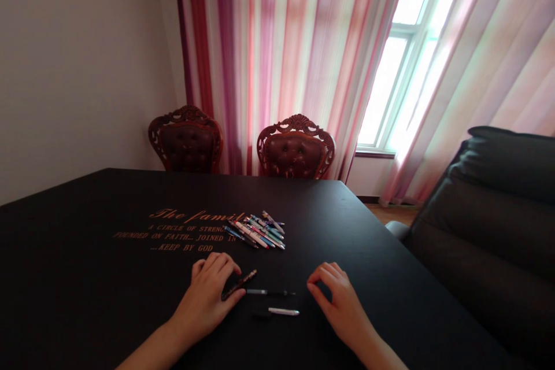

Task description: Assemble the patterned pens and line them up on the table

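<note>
My left hand (211,284) rests on the dark table, thumb and fingers apart around a dark patterned pen (240,285). That pen lies slantwise in the gap; whether a fingertip touches it is hard to tell. Close to the thumb tip, a slim pen (271,292), black with a pale clear part, points right. Nearer to me lies a black pen with a white-silver end (283,312). My right hand (335,295) is to the right of these two pens and touches neither. Its thumb and forefinger tips meet, with nothing visible between them.
A pile of several coloured pens (258,231) lies farther up the black table (87,277), partly over its gold lettering (186,231). Two carved chairs (296,153) stand beyond the far edge. A black leather seat (489,219) is at the right.
</note>
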`<state>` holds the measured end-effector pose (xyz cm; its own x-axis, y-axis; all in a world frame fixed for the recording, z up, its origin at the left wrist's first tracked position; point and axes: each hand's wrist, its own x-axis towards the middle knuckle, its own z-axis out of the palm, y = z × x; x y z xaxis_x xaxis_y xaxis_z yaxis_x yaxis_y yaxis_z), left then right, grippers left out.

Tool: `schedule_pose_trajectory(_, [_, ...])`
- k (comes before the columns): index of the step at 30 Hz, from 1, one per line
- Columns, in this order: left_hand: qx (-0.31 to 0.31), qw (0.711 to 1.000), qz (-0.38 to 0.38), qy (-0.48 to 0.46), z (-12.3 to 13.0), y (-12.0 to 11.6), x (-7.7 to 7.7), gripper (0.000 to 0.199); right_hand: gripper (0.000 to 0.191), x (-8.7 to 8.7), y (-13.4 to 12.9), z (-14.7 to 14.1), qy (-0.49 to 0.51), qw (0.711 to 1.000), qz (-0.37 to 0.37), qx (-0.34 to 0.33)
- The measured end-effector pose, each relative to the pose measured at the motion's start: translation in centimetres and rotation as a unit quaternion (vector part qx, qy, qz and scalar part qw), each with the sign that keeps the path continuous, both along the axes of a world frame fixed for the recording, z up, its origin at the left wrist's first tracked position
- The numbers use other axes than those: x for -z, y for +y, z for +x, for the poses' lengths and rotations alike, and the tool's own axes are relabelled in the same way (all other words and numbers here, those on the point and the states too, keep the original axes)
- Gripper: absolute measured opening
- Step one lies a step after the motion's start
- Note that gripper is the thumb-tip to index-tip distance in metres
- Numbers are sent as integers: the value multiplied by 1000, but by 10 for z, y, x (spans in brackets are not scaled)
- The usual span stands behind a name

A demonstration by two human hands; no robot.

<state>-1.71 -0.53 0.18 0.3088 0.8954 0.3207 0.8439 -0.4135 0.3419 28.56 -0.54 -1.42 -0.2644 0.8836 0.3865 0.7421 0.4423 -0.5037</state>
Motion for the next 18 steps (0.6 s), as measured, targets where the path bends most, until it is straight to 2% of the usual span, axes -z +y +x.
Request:
schedule_pose_trajectory(5, [26,1000,-13,-7,5,-4,-3,11,14,-1,-3,-5,11,1000,-18,-5])
schedule_pose_trajectory(8, [84,996,-13,0,13,-13,-7,11,11,-8,-9,-8,7,999,-32,-27])
schedule_pose_trajectory(12, [149,988,-22,25,24,-25,-4,17,3,-17,-18,-15,-26,996,-57,-68])
schedule_pose_trajectory(15, [148,989,-24,20,28,-28,-3,14,8,-18,-21,-19,-47,994,-60,-76])
schedule_pose_trajectory(18, [118,992,-31,-13,27,-25,-3,12,8,-16,-21,-20,-44,994,-63,-73])
